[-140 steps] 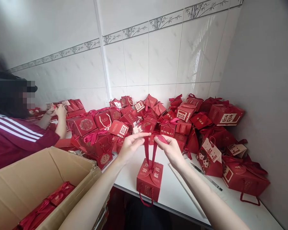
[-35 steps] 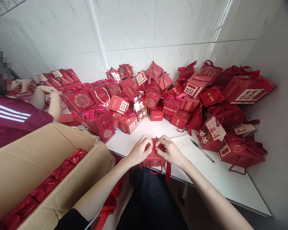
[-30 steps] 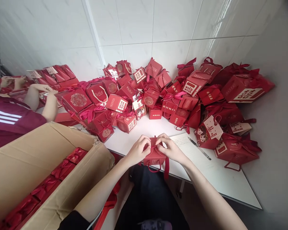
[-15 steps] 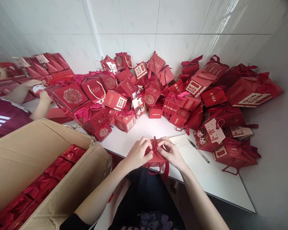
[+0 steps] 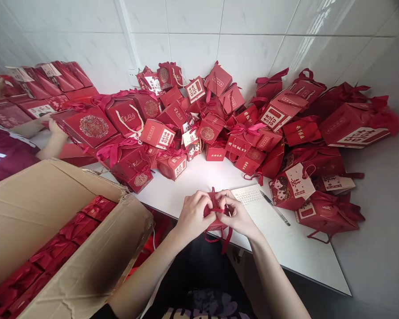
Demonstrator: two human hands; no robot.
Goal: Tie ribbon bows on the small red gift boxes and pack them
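A small red gift box (image 5: pixel 216 225) sits at the table's front edge, close to my body, partly covered by both hands. My left hand (image 5: pixel 196 213) is on its left side, fingers pinched on the red ribbon (image 5: pixel 219 210) over the box top. From the right, my right hand (image 5: pixel 236 213) pinches the same ribbon, its fingers curled. The fingertips of both hands are close together. A ribbon end and a twisted red cord hang down at the front of the box.
Many red boxes (image 5: pixel 174 116) are piled along the wall. A notebook (image 5: pixel 262 217) with a pen (image 5: pixel 275 208) lies right of my hands. An open carton (image 5: pixel 69 270) holding red boxes stands at the left. Another person's hand (image 5: pixel 56 137) is at the far left.
My fingers have drawn closer together, and the ribbon now stretches between them over the box. The view has shifted slightly. The other person's hands have moved at the far left.
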